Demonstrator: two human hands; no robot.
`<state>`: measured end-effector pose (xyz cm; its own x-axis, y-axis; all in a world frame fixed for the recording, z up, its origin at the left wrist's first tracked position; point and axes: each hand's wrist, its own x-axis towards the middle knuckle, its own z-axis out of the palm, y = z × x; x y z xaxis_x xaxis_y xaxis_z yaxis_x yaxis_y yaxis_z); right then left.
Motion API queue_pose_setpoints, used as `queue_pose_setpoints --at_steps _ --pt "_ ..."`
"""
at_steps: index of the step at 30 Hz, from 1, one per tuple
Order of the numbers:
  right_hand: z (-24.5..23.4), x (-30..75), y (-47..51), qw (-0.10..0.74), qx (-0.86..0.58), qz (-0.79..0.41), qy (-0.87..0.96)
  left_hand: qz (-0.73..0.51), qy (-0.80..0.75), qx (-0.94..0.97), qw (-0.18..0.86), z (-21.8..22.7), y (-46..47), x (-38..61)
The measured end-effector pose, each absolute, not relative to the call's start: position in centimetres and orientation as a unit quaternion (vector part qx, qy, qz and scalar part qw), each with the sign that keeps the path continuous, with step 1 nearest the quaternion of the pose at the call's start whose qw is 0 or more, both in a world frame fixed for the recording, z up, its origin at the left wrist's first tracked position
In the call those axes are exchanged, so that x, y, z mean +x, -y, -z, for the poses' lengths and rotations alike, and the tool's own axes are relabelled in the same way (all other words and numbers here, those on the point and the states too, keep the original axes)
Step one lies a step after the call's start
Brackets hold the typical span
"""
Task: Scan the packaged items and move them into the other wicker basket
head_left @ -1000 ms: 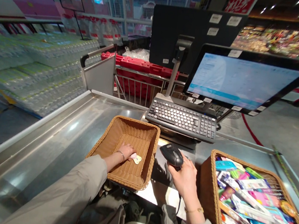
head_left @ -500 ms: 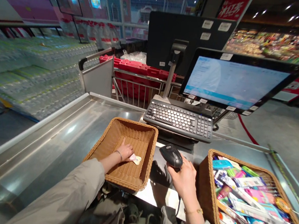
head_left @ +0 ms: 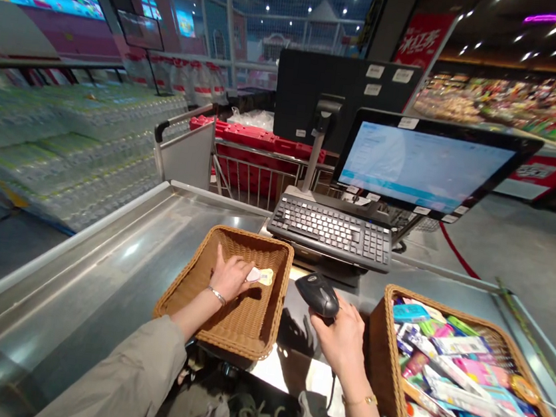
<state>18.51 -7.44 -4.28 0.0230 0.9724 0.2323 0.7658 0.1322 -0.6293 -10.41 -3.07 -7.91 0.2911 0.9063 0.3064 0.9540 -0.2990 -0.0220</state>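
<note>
Over the brown wicker basket (head_left: 229,235), my left hand (head_left: 231,277) is closed on a small flat item (head_left: 264,276), white-pink at one end and pale yellow with a printed label at the other. Its exact kind is not clear; the thumb sticks out to the left. Apart from that item, I see only woven bottom in this basket. My right hand (head_left: 344,333) is wrapped round a black handheld barcode scanner (head_left: 317,294), whose head points left toward the basket. The scanner's handle is mostly hidden by my fingers.
To the right stands a second wicker basket (head_left: 384,354) full of packaged goods (head_left: 464,374). A keyboard (head_left: 330,231) and a lit monitor (head_left: 424,161) stand behind the metal counter (head_left: 115,270). Beyond it are a shopping cart (head_left: 249,175) and stacked bottles (head_left: 65,137).
My left hand has lifted the small item off the basket bottom, moving it up and slightly right, so its label shows more. The right hand still holds the scanner. The camera view has tilted up slightly.
</note>
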Motion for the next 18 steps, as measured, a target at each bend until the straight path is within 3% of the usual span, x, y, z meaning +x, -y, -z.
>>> queue_pose_setpoints --at_steps 18 --pt "3.2 20.6 9.2 0.356 -0.629 -0.081 0.687 0.281 0.49 -0.797 0.213 2.0 3.5 -3.6"
